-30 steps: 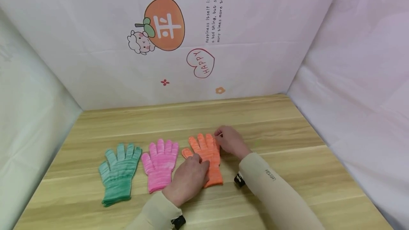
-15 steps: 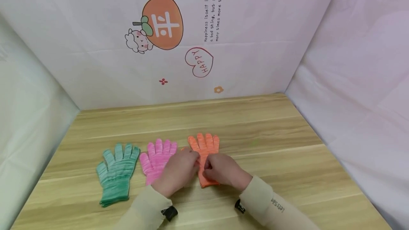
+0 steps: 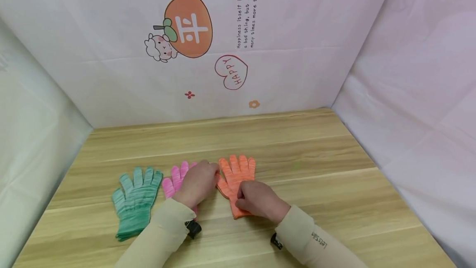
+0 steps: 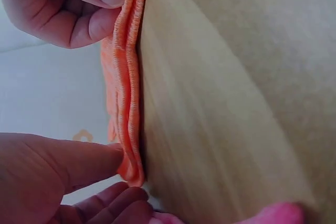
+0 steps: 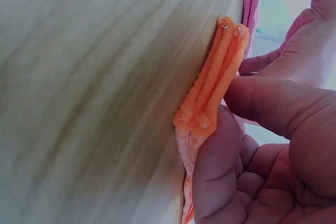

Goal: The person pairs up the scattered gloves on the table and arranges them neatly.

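A pair of orange knit gloves (image 3: 238, 177) lies flat on the wooden tabletop, one on the other; their layered cuffs (image 4: 126, 77) show in the left wrist view. My left hand (image 3: 198, 181) pinches the glove thumb at its left edge. With curled fingers, my right hand (image 3: 258, 197) holds the gloves down by the cuff; its thumb and index finger touch the orange fabric in the right wrist view. Pink gloves (image 3: 176, 177) lie to the left, partly hidden under my left hand and sleeve. Farther left are green gloves (image 3: 135, 202), fingers pointing away from me.
The wooden table (image 3: 316, 148) extends right of the orange gloves and behind them. A white printed cloth (image 3: 290, 73) hangs at the back, with plain white cloth (image 3: 420, 106) at the sides. Black wrist cameras (image 3: 193, 228) sit under both sleeves.
My right hand has come down from the orange gloves' fingertips to the cuff. My left hand has moved from the palm out to the thumb, which now points up-left, closer to the other fingers.
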Demonstrator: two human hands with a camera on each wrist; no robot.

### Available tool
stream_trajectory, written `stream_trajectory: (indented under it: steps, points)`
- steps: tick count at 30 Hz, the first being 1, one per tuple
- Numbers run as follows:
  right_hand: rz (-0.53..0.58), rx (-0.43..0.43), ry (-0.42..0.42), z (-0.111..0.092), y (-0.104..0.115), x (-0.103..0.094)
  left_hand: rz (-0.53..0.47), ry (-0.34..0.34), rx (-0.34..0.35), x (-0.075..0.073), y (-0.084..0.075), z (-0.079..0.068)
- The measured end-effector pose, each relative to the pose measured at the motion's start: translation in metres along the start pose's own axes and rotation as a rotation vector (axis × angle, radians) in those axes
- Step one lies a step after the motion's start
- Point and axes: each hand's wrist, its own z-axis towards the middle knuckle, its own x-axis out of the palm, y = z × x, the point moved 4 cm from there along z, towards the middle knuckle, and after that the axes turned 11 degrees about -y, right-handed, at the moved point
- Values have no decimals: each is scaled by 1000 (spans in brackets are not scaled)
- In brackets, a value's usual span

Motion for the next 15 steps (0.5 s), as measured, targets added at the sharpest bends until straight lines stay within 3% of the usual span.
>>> stream_trajectory:
  steps: [9, 15]
  points:
    - [-4, 8, 8, 1, 0, 0, -36, 1, -108, 2, 6, 1]
    - [-12, 17, 19, 2, 0, 1, 9, -27, -72, 0, 7, 1]
